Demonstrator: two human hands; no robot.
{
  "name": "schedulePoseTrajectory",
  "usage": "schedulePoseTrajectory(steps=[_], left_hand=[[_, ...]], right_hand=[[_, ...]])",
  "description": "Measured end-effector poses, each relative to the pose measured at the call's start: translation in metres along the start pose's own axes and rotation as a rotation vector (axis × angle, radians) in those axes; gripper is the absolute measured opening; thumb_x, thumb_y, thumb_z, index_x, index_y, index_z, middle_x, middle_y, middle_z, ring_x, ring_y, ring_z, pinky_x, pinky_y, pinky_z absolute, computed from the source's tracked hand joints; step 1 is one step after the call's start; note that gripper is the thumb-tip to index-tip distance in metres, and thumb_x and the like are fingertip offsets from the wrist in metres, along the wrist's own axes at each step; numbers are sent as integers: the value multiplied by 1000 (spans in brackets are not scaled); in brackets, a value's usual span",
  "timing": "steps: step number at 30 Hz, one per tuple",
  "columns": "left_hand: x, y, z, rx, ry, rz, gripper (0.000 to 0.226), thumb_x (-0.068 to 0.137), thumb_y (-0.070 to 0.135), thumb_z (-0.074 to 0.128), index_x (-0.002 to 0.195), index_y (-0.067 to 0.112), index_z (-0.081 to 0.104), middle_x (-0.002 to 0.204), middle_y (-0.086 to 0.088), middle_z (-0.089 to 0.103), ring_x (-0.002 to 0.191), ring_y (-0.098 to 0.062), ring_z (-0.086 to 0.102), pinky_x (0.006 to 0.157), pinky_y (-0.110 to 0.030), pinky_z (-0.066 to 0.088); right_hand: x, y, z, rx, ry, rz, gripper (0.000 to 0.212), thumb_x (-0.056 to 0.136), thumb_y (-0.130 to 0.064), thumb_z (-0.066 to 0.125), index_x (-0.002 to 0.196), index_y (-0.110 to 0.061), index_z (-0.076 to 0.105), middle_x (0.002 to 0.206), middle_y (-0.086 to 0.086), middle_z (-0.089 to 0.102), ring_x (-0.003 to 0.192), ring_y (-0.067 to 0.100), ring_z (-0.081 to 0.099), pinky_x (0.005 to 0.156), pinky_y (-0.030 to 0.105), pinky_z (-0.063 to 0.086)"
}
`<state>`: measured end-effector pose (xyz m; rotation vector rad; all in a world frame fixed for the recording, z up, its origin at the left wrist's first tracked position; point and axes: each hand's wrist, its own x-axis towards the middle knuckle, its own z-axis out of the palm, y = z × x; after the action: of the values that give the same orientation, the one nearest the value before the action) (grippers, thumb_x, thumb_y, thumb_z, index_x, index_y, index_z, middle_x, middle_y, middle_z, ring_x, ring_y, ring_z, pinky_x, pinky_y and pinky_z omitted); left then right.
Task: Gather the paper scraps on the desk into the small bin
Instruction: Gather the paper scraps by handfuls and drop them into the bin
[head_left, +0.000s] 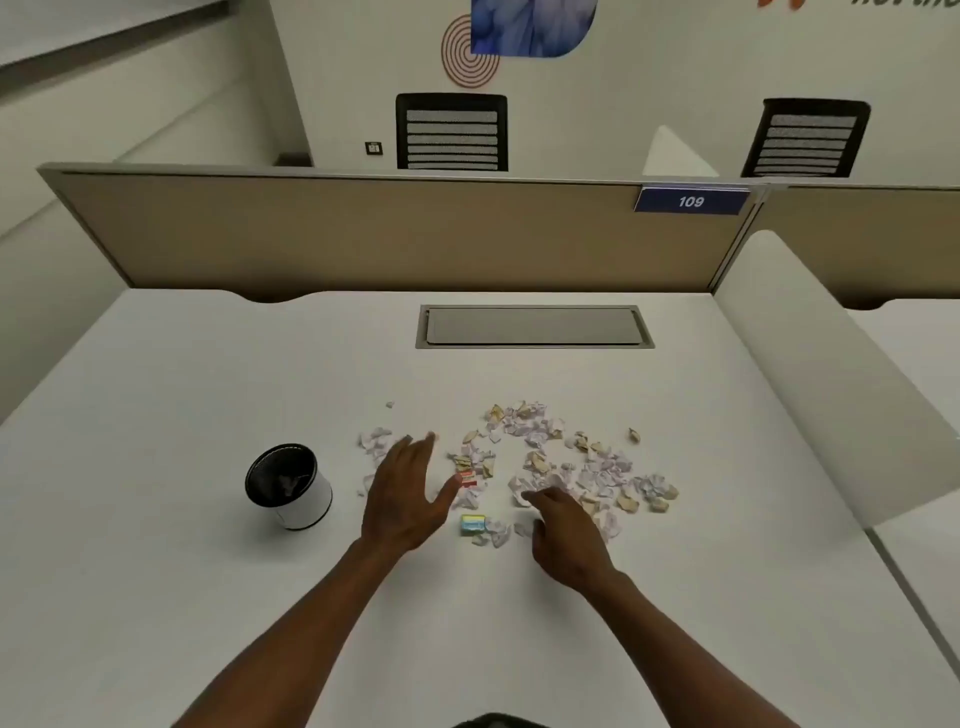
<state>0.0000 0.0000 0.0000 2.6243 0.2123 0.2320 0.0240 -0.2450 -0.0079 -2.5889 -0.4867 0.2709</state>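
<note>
Several white, lilac and tan paper scraps (582, 462) lie scattered over the middle of the white desk (208, 597). A small round bin (289, 486) with a black mesh inside and white wall stands left of them, with a scrap or two in it. My left hand (408, 493) hovers flat, fingers spread, between the bin and the scraps, over the leftmost pieces. My right hand (563, 535) rests palm down at the near edge of the pile, fingers curled onto white scraps. A yellow-and-blue folded piece (472, 524) lies between the hands.
A recessed grey cable hatch (535, 326) sits at the back of the desk. A tan partition (363, 234) with a blue "109" label (691, 201) closes the far side. A white divider (831, 364) borders the right. Two black chairs stand beyond.
</note>
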Motion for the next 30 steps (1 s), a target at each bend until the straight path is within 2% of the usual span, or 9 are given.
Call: schedulePoseTrajectory(steps=[2, 4, 9, 12, 15, 19, 23, 26, 30], left_hand=[[-12, 1, 5, -39, -42, 1, 73, 90, 61, 54, 149, 19, 42, 152, -5, 47, 146, -23, 35, 116, -37, 32], [-28, 2, 14, -39, -86, 21, 70, 89, 59, 57, 146, 20, 46, 149, -3, 50, 143, -21, 38, 115, -32, 32], [-56, 1, 35, -57, -141, 23, 71, 89, 56, 60, 148, 20, 45, 152, 0, 48, 143, -16, 39, 117, -29, 33], [-71, 4, 43, -62, -157, 45, 72, 88, 58, 59, 147, 20, 46, 152, 0, 48, 143, -16, 39, 117, -26, 28], [-88, 6, 49, -73, -143, 85, 70, 88, 57, 60, 146, 19, 48, 150, -1, 50, 143, -17, 40, 117, -26, 25], [-105, 6, 52, -98, -119, 120, 68, 89, 57, 59, 145, 20, 49, 147, 2, 53, 138, -14, 46, 116, -26, 30], [-107, 5, 46, -151, -79, 53, 66, 89, 56, 57, 146, 22, 48, 149, 6, 50, 137, -9, 45, 113, -22, 33], [-95, -4, 38, -165, -1, -33, 58, 93, 44, 59, 145, 22, 48, 148, 3, 51, 138, -12, 45, 112, -21, 32], [-63, -17, 30, -103, 31, -72, 56, 98, 35, 56, 150, 21, 40, 156, 2, 42, 146, -14, 34, 117, -26, 28]], right_hand=[[-4, -4, 7, -70, -65, 25, 56, 93, -14, 48, 148, -18, 41, 146, 5, 45, 130, 25, 46, 99, 33, 49], [-12, -8, 15, -134, -107, 24, 62, 92, -12, 44, 152, -16, 33, 151, 6, 37, 135, 26, 40, 101, 33, 48], [-15, -19, 23, -88, -105, -22, 52, 97, -20, 42, 149, -16, 40, 146, 4, 44, 131, 22, 43, 103, 31, 46], [-7, -24, 24, -55, -80, -45, 52, 98, -20, 44, 149, -17, 41, 148, 4, 44, 132, 21, 44, 105, 31, 46], [3, -27, 22, -53, -98, -61, 55, 96, -18, 46, 150, -17, 38, 151, 5, 41, 136, 22, 41, 108, 32, 43], [21, -35, 18, -76, -150, -103, 66, 91, -15, 54, 153, -19, 33, 155, 7, 36, 139, 27, 37, 108, 38, 43], [34, -46, 23, -172, -224, -235, 74, 90, -18, 62, 155, -16, 26, 161, 8, 27, 145, 30, 29, 114, 41, 37], [34, -49, 29, -270, -233, -310, 67, 93, -20, 57, 153, -13, 29, 162, 9, 26, 145, 30, 27, 114, 43, 36], [21, -46, 35, -255, -188, -366, 50, 94, -12, 46, 145, -13, 44, 152, 8, 42, 136, 28, 39, 106, 38, 41]])
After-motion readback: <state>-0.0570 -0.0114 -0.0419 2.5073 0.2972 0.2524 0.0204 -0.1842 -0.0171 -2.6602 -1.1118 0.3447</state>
